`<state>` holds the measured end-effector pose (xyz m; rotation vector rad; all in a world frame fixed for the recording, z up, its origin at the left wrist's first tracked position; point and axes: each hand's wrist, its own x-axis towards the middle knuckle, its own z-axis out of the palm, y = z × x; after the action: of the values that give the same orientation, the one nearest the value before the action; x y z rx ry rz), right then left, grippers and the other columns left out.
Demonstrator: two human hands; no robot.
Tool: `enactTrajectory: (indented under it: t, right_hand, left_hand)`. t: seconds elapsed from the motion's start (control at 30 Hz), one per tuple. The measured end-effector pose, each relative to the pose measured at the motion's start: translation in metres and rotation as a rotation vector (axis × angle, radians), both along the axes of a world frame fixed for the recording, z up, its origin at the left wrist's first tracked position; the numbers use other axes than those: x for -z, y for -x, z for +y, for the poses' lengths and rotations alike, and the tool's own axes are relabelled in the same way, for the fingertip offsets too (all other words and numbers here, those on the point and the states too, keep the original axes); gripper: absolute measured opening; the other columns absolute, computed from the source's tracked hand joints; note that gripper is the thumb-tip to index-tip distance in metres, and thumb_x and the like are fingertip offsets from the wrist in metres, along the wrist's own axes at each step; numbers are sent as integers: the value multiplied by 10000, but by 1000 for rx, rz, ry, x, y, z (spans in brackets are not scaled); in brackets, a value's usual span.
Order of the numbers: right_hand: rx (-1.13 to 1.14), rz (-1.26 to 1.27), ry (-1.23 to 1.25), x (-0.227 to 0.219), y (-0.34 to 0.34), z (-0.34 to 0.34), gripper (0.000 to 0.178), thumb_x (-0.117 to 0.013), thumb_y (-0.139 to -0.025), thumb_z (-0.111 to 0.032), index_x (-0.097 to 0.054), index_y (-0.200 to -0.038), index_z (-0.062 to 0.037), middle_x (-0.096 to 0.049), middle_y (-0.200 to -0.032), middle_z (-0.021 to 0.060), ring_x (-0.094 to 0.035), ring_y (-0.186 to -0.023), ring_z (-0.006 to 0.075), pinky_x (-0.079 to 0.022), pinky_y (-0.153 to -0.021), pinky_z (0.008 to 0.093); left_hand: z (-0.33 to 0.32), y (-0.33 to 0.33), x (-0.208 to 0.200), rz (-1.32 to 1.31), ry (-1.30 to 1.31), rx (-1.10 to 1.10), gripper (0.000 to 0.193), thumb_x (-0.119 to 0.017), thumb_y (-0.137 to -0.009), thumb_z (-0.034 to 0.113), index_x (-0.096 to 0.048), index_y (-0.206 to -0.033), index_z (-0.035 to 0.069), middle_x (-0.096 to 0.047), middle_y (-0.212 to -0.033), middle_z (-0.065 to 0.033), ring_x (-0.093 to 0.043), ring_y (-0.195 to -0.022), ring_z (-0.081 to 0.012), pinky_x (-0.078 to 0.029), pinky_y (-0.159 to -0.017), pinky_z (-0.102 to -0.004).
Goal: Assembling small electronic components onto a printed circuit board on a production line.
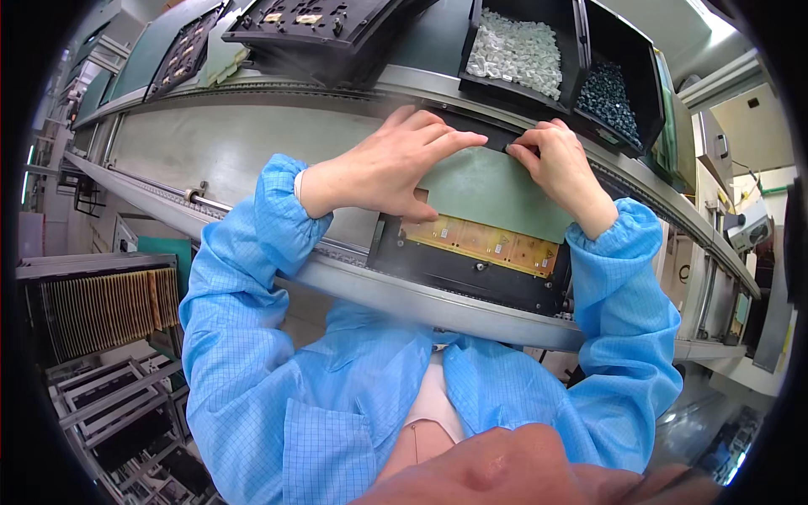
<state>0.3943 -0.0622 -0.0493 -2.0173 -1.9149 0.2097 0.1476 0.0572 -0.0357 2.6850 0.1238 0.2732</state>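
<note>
A black carrier tray (438,263) lies on the rails in front of me, holding a yellow circuit board panel (488,244). A flat green sheet (488,187) covers the far part of the panel. Over the sheet's left end is my left hand (400,160), thumb and index finger spread apart and nothing seen between them. My right hand (555,164) is at the sheet's far right corner, its thumb and fingertips pinched together. Whatever is in that pinch, if anything, is too small or hidden to make out.
Beyond the rail stand a black bin of white small parts (518,50) and a black bin of dark blue small parts (608,97). Another black carrier (316,38) rests at the far left. A rack of upright boards (105,307) stands low on the left.
</note>
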Motion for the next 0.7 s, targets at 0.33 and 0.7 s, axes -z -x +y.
enactTrajectory:
  t: [0.33, 0.7]
  right_hand:
    - [-112, -57, 1, -1, -11, 6, 114, -705, -851, -85, -749, -899, 9, -674, -890, 155, -610, -936, 346, -506, -831, 433]
    - [-280, -49, -107, -16, 28, -15, 687, -863, -713, -372, -612, -1234, -2, -640, -1148, 146, -560, -1122, 338, -474, -985, 434]
  left_hand:
    - [6, -6, 8, -50, 12, 33, 1044, -881, -577, 169, -413, -1510, 162, -592, -1293, -155, -523, -1223, -366, -379, -1112, -490]
    - [12, -7, 12, -42, 11, 44, 1004, -889, -608, 194, -425, -1497, 168, -578, -1300, -150, -517, -1255, -356, -374, -1123, -496]
